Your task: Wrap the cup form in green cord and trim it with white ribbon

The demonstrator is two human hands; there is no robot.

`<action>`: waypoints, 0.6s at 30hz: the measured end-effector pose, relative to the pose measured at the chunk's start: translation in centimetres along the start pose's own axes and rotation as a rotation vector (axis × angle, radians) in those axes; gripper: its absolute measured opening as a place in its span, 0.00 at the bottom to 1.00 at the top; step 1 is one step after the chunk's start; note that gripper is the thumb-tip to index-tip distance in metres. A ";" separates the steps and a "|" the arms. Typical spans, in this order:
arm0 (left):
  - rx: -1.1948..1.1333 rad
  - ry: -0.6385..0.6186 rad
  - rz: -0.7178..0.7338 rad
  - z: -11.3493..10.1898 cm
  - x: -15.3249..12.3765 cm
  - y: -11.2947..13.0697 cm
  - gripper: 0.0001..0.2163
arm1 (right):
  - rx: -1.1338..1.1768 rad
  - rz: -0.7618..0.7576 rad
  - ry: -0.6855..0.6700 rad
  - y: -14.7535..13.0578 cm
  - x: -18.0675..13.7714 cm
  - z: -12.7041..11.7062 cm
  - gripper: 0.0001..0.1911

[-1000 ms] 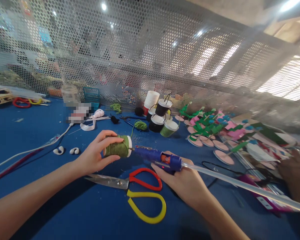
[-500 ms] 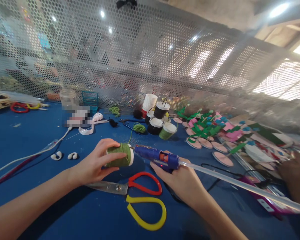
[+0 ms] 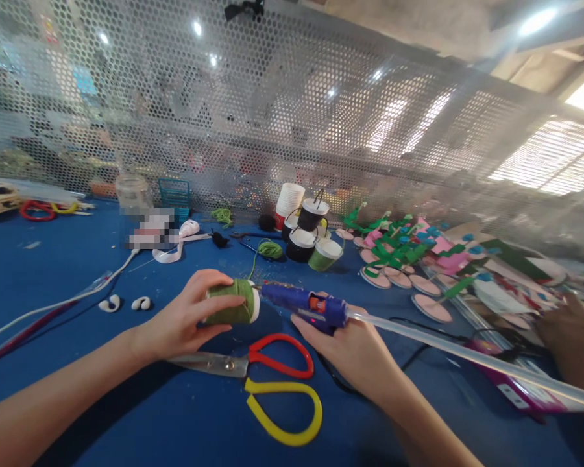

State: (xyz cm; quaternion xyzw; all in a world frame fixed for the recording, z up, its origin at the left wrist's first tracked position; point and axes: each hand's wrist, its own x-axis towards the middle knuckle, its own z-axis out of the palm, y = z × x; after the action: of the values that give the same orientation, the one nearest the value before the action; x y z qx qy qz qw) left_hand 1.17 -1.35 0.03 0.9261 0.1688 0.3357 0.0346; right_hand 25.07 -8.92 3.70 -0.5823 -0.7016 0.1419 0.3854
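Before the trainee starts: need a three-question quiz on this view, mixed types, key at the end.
1. Multiple choice: what does the right hand hold?
A) a jar
B) a glue gun
C) a paintbrush

2. True or false: the two handles of the scissors on the table are the same colour.

3. Fill in: the left hand grips a cup wrapped in ____ yarn.

Key:
1. B, and its nozzle points towards the cup.
2. False: there is a red handle and a yellow handle.
3. Green.
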 end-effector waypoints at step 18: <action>-0.081 0.089 -0.222 -0.1 0.3 -0.3 0.17 | 0.031 0.059 -0.094 -0.3 -0.9 0.1 0.09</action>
State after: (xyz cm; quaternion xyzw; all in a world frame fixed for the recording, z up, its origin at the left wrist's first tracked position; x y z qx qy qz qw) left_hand 1.28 -1.00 0.20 0.8836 0.2579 0.3773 0.1016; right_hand 24.85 -9.83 3.49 -0.5893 -0.6992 0.1912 0.3568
